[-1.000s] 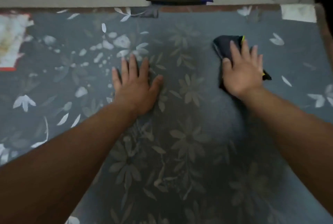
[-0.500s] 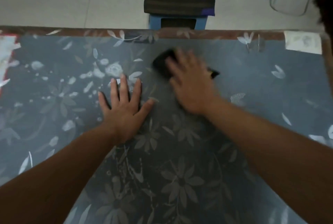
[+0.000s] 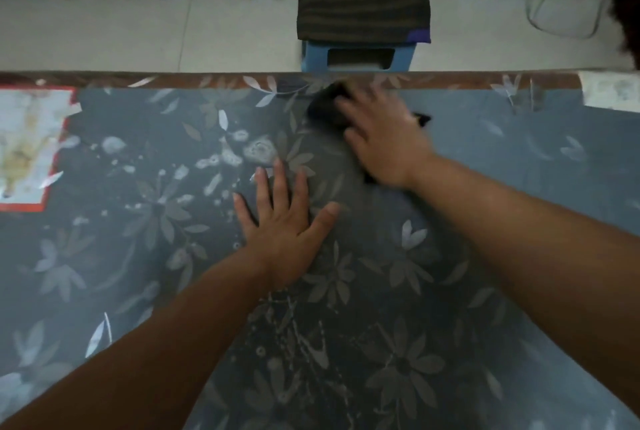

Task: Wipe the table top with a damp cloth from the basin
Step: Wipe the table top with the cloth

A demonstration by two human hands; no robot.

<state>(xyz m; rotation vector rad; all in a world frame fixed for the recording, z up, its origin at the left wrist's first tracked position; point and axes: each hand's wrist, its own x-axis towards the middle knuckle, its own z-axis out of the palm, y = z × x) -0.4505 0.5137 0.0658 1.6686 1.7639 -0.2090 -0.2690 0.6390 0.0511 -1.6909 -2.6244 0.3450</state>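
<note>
The right hand (image 3: 384, 138) presses flat on a dark cloth (image 3: 327, 107) at the far edge of the tabletop (image 3: 519, 187); its grip is spread over the cloth, pinning it down, not curled round it. The left hand (image 3: 284, 221) lies palm-down with fingers apart, holding nothing, bracing on the flowered cover.

To wipe well here, keep the palm's weight even so the whole cloth drags, not only its front fold, and carry each pass across the pale spots (image 3: 256, 150) left of the cloth, overlapping strokes. The bracing hand should shift clear of the next strip.

The cloth is motion-blurred; it seems bunched, its long axis running from far-left to near-right under the hand, with 1 corner poking out right.
</note>
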